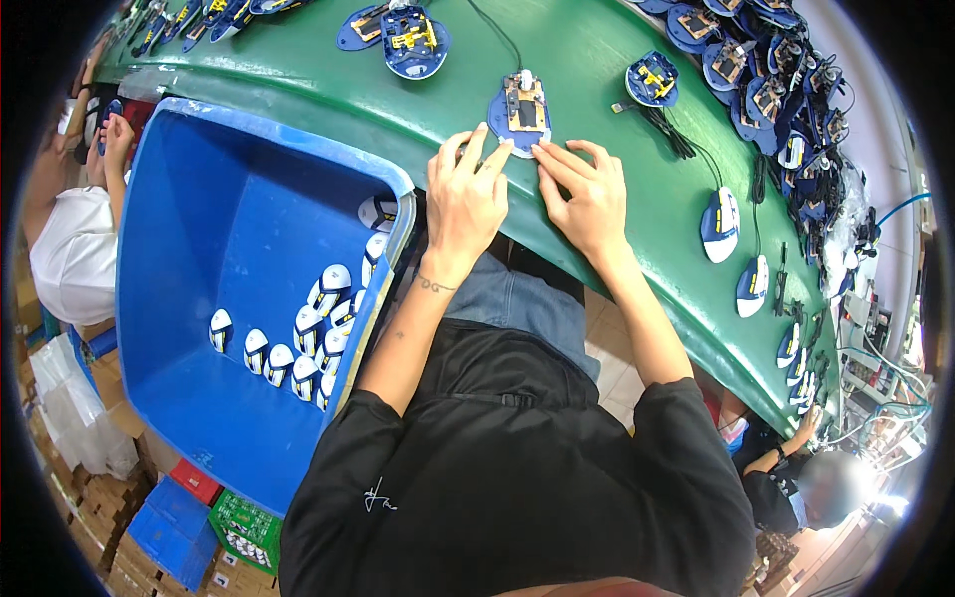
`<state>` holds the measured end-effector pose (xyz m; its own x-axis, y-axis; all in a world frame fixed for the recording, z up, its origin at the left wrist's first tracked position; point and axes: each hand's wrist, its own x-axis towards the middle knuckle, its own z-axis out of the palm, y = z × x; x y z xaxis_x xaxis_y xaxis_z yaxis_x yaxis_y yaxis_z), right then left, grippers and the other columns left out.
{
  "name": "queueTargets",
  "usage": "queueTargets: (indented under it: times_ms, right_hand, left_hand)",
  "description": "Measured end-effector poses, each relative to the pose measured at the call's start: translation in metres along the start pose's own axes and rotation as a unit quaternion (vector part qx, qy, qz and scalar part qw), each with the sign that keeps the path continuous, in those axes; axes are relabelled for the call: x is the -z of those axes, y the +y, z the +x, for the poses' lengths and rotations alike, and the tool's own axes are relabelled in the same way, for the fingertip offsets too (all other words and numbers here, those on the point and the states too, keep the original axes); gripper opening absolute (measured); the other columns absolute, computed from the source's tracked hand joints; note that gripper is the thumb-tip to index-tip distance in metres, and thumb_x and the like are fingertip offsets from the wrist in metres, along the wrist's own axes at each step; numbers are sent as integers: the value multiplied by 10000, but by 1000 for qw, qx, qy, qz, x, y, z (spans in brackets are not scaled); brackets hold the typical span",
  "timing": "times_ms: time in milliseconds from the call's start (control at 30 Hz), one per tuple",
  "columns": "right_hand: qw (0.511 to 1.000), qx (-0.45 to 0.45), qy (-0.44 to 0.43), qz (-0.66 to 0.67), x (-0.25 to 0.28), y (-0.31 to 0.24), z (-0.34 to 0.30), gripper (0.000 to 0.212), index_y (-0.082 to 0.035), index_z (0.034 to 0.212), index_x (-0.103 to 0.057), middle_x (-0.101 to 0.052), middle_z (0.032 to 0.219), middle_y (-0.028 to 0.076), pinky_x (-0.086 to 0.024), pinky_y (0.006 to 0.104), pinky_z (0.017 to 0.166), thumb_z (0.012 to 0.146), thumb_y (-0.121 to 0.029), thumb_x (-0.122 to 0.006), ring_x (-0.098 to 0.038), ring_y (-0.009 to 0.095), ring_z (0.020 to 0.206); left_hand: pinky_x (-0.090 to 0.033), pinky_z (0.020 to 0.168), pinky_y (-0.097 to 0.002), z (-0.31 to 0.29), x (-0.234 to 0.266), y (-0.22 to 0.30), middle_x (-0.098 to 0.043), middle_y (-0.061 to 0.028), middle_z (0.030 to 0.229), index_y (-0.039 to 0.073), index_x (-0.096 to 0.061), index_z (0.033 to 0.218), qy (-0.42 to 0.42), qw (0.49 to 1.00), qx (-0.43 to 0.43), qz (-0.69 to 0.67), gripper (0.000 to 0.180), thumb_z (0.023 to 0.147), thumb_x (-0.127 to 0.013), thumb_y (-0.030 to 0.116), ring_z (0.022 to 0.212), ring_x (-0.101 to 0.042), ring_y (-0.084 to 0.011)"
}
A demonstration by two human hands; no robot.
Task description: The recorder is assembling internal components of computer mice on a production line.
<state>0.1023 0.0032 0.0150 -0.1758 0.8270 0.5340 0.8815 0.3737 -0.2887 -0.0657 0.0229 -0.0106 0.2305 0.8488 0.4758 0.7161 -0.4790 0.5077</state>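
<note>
An opened computer mouse base (519, 111), dark blue with a tan circuit board and a cable running away to the far side, lies on the green worktable near its front edge. My left hand (468, 199) grips its near left edge with the fingertips. On the near right edge, the fingertips of my right hand (587, 199) hold the same base. A small dark round thing shows by my left fingers; its kind is unclear. Farther left lies a mouse shell (414, 42) with yellow parts inside, and to the right another opened mouse (652, 80) with its cable bundled.
A big blue bin (249, 209) stands at my left, with several white-and-blue mouse shells (308, 328) inside. Finished-looking mice (720, 225) lie along the table at right. Mouse bases with cables (766, 99) pile up at the far right. Other people sit at both sides.
</note>
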Motion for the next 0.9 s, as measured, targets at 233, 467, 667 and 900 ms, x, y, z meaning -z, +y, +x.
queueTargets:
  times_ms: [233,467,667,900]
  right_hand:
    - [999,5,-3,-47,-6,4,-7,246,-93,1029,-745,-727,1037,5,-490,370,793,791,-151,-724,-630,263,1020]
    - [995,-16,-30,-90,0,-13,-6,259,-63,1056,-731,-714,1092,43,-485,360,823,819,-164,-703,-619,256,1063]
    - [995,3,-32,-96,-3,-18,-6,260,11,1023,-701,-705,1031,94,-475,372,842,801,-123,-675,-616,280,1025]
    - [989,-30,-115,89,14,16,16,160,-50,902,-742,-731,1007,91,-512,403,882,851,-175,-657,-670,292,947]
  left_hand:
    - [-416,983,-435,1,-2,2,-618,-157,1286,134,-692,1206,-17,999,-12,30,397,822,-607,80,1196,-532,-319]
    - [-400,1008,-455,0,0,3,-582,-180,1329,156,-692,1216,-30,999,-4,40,392,848,-582,77,1264,-487,-356]
    - [-367,1047,-492,7,3,9,-518,-199,1400,177,-685,1233,-85,994,13,68,388,871,-577,89,1318,-419,-421]
    - [-370,1004,-491,-3,-7,-5,-601,-178,1299,186,-699,1188,-11,997,-50,65,368,843,-623,83,1270,-471,-415]
